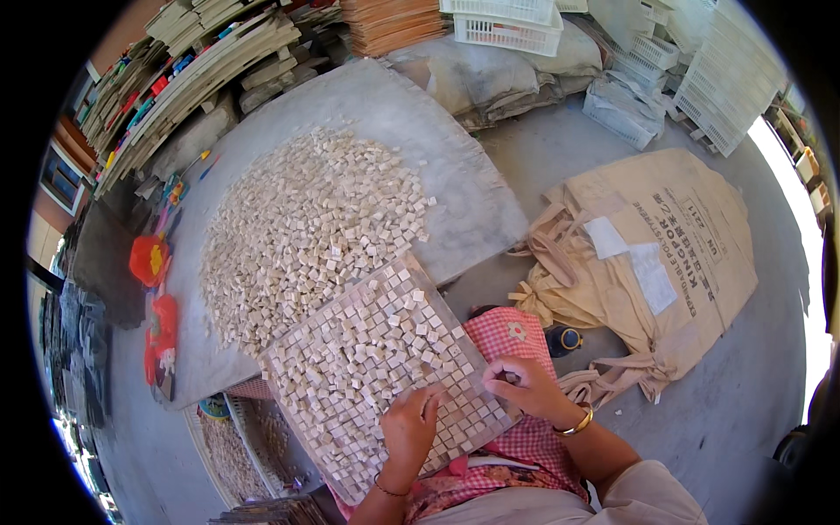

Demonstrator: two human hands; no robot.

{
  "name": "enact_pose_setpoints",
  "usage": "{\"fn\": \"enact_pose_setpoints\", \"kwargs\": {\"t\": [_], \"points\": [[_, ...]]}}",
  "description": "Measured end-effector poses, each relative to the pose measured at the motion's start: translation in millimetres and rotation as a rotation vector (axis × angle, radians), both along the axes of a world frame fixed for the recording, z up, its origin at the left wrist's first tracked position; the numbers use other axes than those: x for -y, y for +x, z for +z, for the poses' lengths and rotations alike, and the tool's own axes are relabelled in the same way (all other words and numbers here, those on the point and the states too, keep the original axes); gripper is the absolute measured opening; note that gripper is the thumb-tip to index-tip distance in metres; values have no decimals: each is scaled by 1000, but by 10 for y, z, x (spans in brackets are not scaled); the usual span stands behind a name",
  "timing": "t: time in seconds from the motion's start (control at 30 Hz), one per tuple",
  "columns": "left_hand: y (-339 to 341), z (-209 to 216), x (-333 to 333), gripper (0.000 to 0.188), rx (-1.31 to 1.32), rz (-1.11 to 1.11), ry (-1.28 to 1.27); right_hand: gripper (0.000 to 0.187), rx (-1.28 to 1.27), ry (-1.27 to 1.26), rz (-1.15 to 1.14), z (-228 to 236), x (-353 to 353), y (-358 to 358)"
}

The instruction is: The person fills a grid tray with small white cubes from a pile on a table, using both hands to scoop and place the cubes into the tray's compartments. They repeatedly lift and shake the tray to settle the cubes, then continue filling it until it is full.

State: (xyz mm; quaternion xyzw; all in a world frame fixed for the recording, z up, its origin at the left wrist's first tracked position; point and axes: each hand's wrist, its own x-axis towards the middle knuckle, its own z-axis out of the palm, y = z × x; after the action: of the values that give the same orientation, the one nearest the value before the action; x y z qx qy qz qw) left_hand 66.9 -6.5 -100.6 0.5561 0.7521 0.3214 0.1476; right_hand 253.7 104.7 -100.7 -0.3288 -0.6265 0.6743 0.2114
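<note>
A square tray (451,320) rests in front of me, tilted across my lap. Rows of small pale stone tiles (464,420) fill its near right part, while loose tiles (359,359) lie heaped over the rest. Low over the tray's near side, my left hand (409,430) is closed, fingertips drawn together; anything in them is too small to make out. At the tray's right edge, my right hand (528,387) has thumb and fingers curled into a pinch. What it holds, if anything, is hidden.
A big heap of tiles (315,219) covers the grey table (472,175) beyond the tray. A large tan sack (674,236) and a dark bottle (564,339) are at right. Red toys (150,260) hang at left. White crates (507,31) stand behind; a bin (249,446) is below left.
</note>
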Motion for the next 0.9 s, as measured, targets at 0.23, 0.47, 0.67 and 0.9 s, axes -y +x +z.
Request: {"fn": "enact_pose_setpoints", "kwargs": {"t": [0.23,0.47,0.67,0.9], "points": [[190,-60,73,16,-147,-57,-44,14,70,290,37,21,-41,-148],[121,-137,13,14,-43,-71,39,16,148,595,51,-64,-124,-552],[114,-157,-40,11,-35,-56,-22,20,209,636,50,-131,-130,-543],[157,-83,-61,6,-142,-75,-57,19,305,597,182,22,-34,-213]]}}
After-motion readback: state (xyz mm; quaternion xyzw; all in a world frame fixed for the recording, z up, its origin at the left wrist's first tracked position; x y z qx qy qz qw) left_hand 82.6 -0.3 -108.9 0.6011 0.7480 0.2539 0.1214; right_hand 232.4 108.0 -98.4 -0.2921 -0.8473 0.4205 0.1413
